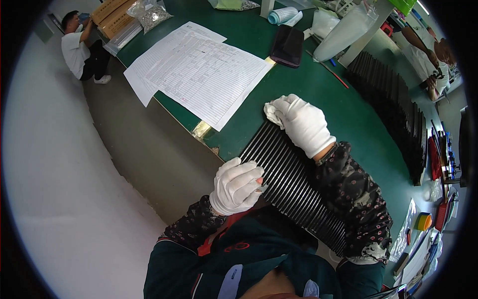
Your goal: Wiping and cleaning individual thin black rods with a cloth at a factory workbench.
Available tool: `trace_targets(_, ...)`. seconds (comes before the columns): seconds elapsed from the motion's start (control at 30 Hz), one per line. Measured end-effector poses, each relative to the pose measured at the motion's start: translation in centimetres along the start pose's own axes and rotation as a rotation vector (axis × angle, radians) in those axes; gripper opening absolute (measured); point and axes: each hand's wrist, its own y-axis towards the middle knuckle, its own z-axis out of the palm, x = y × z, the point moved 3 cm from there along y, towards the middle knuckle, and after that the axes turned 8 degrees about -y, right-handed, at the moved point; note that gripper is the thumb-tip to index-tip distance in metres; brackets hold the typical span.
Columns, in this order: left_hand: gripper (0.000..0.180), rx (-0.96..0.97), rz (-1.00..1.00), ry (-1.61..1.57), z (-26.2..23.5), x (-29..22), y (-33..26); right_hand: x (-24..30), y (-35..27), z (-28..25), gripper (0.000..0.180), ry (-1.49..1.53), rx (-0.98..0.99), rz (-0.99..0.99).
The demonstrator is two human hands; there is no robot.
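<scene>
Head view: a white-gloved left hand (235, 185) grips the near left edge of a long black ribbed metal panel (288, 180), which lies slanted over the green counter (343, 107) edge toward the person's body. The white-gloved right hand (300, 123) clenches a white cloth (272, 112) on the panel's far end. Beyond lie white printed sheets (199, 72), a black pouch (287, 46) and a row of black panels (393, 102).
</scene>
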Motion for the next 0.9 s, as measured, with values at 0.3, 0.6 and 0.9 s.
trace_targets(0.3,0.022,0.006,0.001,-0.023,0.5,0.4,0.7,-1.3,0.4,1.8,0.011,0.054,0.083,0.213)
trace_targets(0.6,0.021,0.008,-0.004,-0.004,0.5,0.3,0.5,3.6,-0.5,-1.0,0.004,0.196,0.104,-0.154)
trace_targets(0.9,0.019,0.02,-0.018,-0.022,0.4,0.4,-0.2,5.5,-1.7,-1.2,0.014,0.374,-0.001,-0.246)
